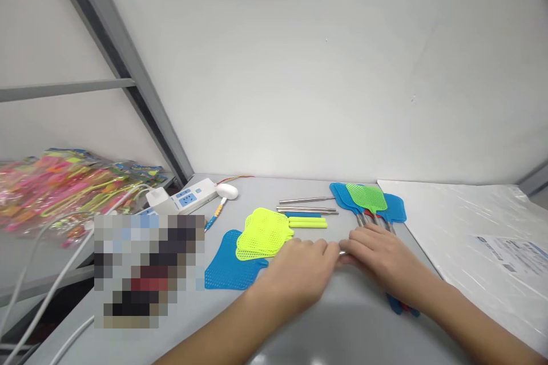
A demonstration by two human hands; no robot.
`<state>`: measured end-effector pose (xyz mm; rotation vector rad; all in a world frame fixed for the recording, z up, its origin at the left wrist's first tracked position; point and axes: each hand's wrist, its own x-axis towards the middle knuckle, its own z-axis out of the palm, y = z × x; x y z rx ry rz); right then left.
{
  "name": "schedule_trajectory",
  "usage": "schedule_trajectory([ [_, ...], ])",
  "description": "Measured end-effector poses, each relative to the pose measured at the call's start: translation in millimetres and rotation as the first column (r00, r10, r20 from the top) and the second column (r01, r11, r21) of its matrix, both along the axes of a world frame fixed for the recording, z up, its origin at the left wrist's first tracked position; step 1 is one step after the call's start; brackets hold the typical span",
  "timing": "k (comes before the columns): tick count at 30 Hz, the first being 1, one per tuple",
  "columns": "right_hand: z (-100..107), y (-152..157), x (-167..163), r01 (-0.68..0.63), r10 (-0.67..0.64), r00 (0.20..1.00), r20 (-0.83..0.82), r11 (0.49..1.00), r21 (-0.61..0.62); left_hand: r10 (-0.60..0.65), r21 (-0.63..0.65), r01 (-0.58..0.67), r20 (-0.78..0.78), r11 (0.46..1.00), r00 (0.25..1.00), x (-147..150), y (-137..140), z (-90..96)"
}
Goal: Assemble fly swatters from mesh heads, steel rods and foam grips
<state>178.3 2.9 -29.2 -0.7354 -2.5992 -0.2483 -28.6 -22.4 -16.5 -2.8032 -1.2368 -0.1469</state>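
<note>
No words or numbers can be read; the label (514, 254) on the white plastic package (460, 214) at the right carries print too small and blurred to decipher.

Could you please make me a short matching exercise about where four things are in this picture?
Column one
1. Yellow mesh pieces
2. Green mesh piece
3. Bit of shiny metal
4. Printed label

Column two
A. Showing between the fingers of the left hand and right hand
B. On the white package at the far right
C. Stacked, just beyond the left hand
D. Lying over blue mesh pieces, beyond the right hand

Right pairs: 1-C, 2-D, 3-A, 4-B
</note>
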Motion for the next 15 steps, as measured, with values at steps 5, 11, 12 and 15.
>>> schedule_trajectory([
  [5, 8, 5, 7, 0.196, -0.198, 0.959, -0.205, 0.980, -0.031, 0.152, 0.090, -0.164, 0.124, 0.982, 0.980, -19, 9, 8.8],
  [11, 13, 13, -16, 0.261, -0.281, 0.956, -0.091, 0.948, -0.179, 0.447, 0.154, -0.501, 0.287, 0.851, 0.847, -61, 34, 21.4],
  [12, 12, 14, -26, 0.226, -0.237, 0.970, -0.044, 0.958, -0.179, 0.464, 0.158, -0.525, 0.304, 0.837, 0.832, -65, 36, 22.0],
  [15, 4, 17, -59, 0.129, -0.114, 0.989, 0.094, 0.975, -0.178, 0.481, 0.162, -0.554, 0.339, 0.817, 0.809, -71, 38, 21.0],
])
